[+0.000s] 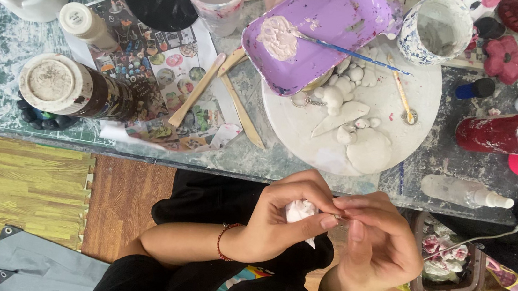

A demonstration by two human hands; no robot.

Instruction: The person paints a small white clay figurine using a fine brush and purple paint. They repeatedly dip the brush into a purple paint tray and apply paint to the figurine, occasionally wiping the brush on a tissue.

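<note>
1. Looking down from a head camera, two bare hands meet in the lower centre of the frame, over a lap in dark clothing.
2. The left hand point(283, 222), with a red bracelet point(223, 241) at its wrist, has its fingers curled shut around a small white clay lump point(299, 211).
3. The right hand point(377, 244) sits just beside it to the right, thumb and fingertips pinched together on the lump's edge, where the two hands touch.
4. Above the hands, a cluttered marbled table point(19, 50) fills the upper half of the frame.
5. At upper centre, a round white board point(418, 98) carries small white clay shapes.
6. A purple tray point(324, 17) smeared with pale paint overlaps the board's upper left edge, with a thin blue paintbrush point(346, 51) resting across it.
7. Left of the board, flat wooden sticks point(197, 91) lie on a printed sheet point(152, 64).
8. At the right edge, a red paint bottle point(510, 132) lies on its side, and a clear spray bottle point(465, 193) lies below it.
9. At far left stands a brown jar point(72, 87) with a white lid.
</note>
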